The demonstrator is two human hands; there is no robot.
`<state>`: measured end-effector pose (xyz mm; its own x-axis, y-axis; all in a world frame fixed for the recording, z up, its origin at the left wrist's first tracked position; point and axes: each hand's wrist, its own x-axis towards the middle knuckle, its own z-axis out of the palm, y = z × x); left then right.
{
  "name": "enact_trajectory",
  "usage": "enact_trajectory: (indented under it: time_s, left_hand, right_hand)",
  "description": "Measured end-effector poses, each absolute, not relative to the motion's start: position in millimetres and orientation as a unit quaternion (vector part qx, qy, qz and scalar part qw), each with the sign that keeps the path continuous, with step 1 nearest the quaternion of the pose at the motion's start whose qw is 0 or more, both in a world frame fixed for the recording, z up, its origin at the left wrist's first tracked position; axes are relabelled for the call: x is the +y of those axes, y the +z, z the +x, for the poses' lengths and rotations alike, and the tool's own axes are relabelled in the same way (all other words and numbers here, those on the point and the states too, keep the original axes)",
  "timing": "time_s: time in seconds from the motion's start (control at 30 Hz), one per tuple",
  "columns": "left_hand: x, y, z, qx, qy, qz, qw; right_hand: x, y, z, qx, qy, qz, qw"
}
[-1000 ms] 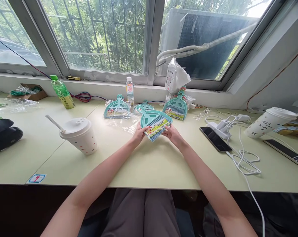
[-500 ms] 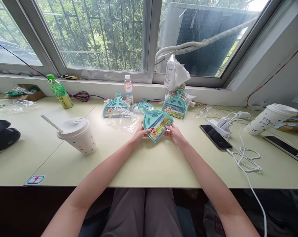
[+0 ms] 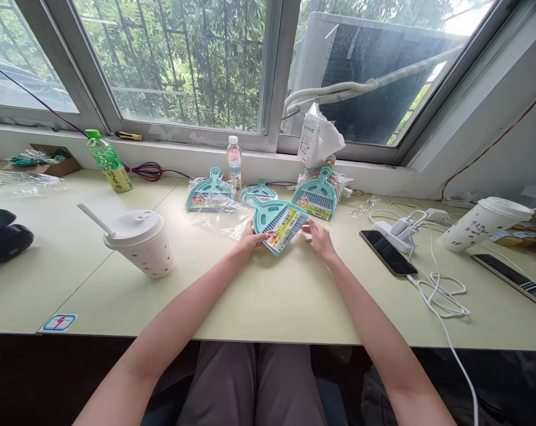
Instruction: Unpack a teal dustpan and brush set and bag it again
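My left hand (image 3: 249,239) grips the left side of a teal dustpan-and-brush set (image 3: 272,220), its thumb over the front. The set is tilted above the table, handle toward the upper left, with blue-grey bristles and a yellow printed label facing me. Just off its right edge is my right hand (image 3: 321,240), fingers loosely apart and slightly blurred, with nothing visible in it. Behind lie another dustpan set (image 3: 211,192) on the left, a smaller-looking one (image 3: 261,190) in the middle, and a wrapped stack of sets (image 3: 317,198) on the right.
Clear plastic wrap (image 3: 226,223) lies behind my left hand. A lidded cup with a straw (image 3: 139,242) stands left, near a green bottle (image 3: 108,161). A clear bottle (image 3: 234,163) stands at the back. To the right are a phone (image 3: 387,252), tangled white cables (image 3: 441,290) and another cup (image 3: 483,225).
My right hand has let go of the dustpan set's right edge and moved slightly right. The left hand keeps its hold, and the set has shifted slightly left. The camera view has shifted a little.
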<state>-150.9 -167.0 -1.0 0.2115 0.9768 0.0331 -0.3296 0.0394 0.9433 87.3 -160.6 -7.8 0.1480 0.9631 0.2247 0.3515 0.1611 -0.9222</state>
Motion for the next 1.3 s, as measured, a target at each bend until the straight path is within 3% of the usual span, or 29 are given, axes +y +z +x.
enact_trajectory:
  time_s: [0.1,0.2,0.6,0.97,1.3]
  left_hand:
    - [-162.4,-0.3,-154.3,0.384,0.538,0.426,0.617]
    - [-159.0,-0.9,-155.3,0.402,0.537,0.413,0.616]
    - [-152.5,-3.6,-159.3,0.384,0.495,0.457,0.631]
    - [-149.5,-9.2,-158.3,0.368,0.491,0.452,0.647]
    - [-152.1,-2.4,-157.5,0.395,0.476,0.464,0.634]
  right_hand:
    - [-133.5,-18.3,107.1,-0.633,0.046,-0.632,0.445]
    - [-98.8,-24.6,122.3,-0.676,-0.040,-0.654,0.337]
    - [-6.3,-27.0,154.8,-0.610,-0.148,-0.743,0.232]
    - [35.1,-33.7,182.9,-0.592,-0.259,-0.719,0.256]
    - [26.7,-26.8,178.1,-0.580,-0.243,-0.712,0.313]
